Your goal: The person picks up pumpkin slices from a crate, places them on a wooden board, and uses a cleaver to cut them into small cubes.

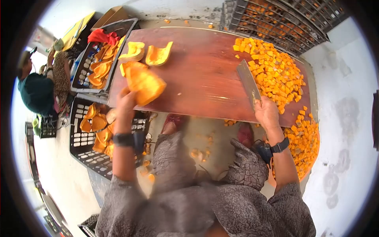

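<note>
Left hand (125,103) closed round the near end of a big orange pumpkin wedge with pale flesh (144,85), lifting it just over the left part of the long reddish-brown wooden cutting board (197,75). Right hand (267,113) wrapped tight on the handle of a broad grey steel cleaver (248,83), blade raised on edge above the board's right half, close beside the heap of small orange pumpkin cubes (276,71).

To do this step well, probably best to lay the wedge flat side down in the bare middle of the board, well apart from the cube heap, so nothing rolls under the blade. Worth keeping the left fingertips curled back from the cut line and the grip on the rind end (flesh looks slippery). Better to hold the cleaver still until the wedge rests steady, then bring it down square to the board. Risk, as judged: a rocking piece on its curved rind, or cubes spilling further off the near right edge, where some already lie.

Two more curved orange pumpkin slices (147,53) at the board's far left corner. Black plastic crates with peeled orange pieces (98,69) to the left; another person in a dark green top (37,93) beyond them.
</note>
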A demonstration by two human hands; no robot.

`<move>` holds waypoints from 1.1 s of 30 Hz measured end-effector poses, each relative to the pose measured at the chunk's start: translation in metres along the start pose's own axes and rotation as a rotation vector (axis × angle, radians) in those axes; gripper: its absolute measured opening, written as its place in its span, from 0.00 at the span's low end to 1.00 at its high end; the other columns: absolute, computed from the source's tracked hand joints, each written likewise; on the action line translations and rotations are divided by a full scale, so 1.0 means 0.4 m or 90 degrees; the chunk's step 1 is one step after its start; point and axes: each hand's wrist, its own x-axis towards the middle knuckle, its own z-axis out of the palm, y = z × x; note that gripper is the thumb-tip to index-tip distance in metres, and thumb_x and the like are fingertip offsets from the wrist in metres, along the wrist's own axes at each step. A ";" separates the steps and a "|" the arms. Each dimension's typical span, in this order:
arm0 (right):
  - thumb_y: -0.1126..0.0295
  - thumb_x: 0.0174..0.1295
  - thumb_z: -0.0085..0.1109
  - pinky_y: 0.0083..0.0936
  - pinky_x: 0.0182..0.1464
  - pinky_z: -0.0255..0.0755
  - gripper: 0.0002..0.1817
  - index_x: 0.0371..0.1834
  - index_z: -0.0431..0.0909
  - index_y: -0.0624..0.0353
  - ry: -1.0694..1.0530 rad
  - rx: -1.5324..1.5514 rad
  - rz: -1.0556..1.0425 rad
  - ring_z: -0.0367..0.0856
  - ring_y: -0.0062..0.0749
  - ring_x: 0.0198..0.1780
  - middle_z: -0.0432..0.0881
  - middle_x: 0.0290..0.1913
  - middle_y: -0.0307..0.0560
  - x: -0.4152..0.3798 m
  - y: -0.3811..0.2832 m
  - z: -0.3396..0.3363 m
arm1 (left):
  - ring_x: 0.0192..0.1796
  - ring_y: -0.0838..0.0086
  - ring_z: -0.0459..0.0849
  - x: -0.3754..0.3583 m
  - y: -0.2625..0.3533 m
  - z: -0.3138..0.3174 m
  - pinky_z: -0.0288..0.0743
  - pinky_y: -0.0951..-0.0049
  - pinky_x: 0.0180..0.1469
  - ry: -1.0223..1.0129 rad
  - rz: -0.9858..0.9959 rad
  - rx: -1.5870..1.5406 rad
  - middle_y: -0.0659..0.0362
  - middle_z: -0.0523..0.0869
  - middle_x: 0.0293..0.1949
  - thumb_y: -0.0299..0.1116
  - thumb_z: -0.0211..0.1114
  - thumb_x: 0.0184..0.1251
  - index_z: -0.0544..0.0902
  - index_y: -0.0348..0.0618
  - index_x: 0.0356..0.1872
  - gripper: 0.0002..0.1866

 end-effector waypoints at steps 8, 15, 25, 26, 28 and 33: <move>0.60 0.66 0.53 0.53 0.41 0.73 0.17 0.34 0.76 0.67 -0.041 -0.016 0.047 0.81 0.66 0.37 0.81 0.31 0.69 0.002 -0.018 -0.005 | 0.23 0.79 0.78 0.024 -0.038 0.287 0.71 0.78 0.24 -0.113 -0.040 0.171 0.61 0.82 0.28 0.24 0.64 0.61 0.81 0.34 0.40 0.07; 0.58 0.66 0.55 0.52 0.42 0.74 0.18 0.34 0.77 0.66 -0.068 -0.024 0.035 0.80 0.67 0.38 0.81 0.32 0.69 0.019 -0.019 0.005 | 0.26 0.80 0.79 0.029 -0.052 0.283 0.73 0.78 0.27 -0.163 0.051 0.261 0.60 0.83 0.29 0.28 0.64 0.65 0.81 0.34 0.43 0.09; 0.74 0.67 0.52 0.27 0.20 0.73 0.09 0.47 0.72 0.67 -0.014 0.110 0.001 0.78 0.28 0.16 0.78 0.24 0.48 0.017 0.040 0.052 | 0.39 0.80 0.83 0.083 -0.001 0.204 0.77 0.80 0.42 -0.158 0.102 0.253 0.59 0.86 0.44 0.35 0.65 0.69 0.77 0.36 0.59 0.21; 0.74 0.67 0.52 0.27 0.20 0.73 0.09 0.47 0.72 0.67 -0.015 0.110 0.003 0.78 0.28 0.16 0.78 0.24 0.48 0.015 0.044 0.053 | 0.43 0.80 0.82 0.088 -0.003 0.208 0.77 0.80 0.45 -0.187 0.125 0.243 0.58 0.85 0.48 0.35 0.65 0.69 0.75 0.38 0.63 0.24; 0.69 0.62 0.58 0.49 0.43 0.74 0.13 0.45 0.75 0.67 -0.064 0.121 0.077 0.80 0.67 0.42 0.82 0.35 0.69 0.016 0.019 0.033 | 0.43 0.76 0.84 0.098 -0.012 0.222 0.79 0.77 0.45 -0.216 0.148 0.273 0.55 0.86 0.48 0.35 0.66 0.66 0.76 0.35 0.61 0.24; 0.69 0.64 0.55 0.49 0.43 0.73 0.12 0.45 0.75 0.67 -0.070 0.187 0.092 0.80 0.67 0.42 0.81 0.35 0.70 0.016 0.004 0.028 | 0.41 0.72 0.85 0.122 -0.034 0.236 0.80 0.74 0.42 -0.240 0.185 0.349 0.52 0.87 0.47 0.33 0.67 0.62 0.76 0.35 0.59 0.24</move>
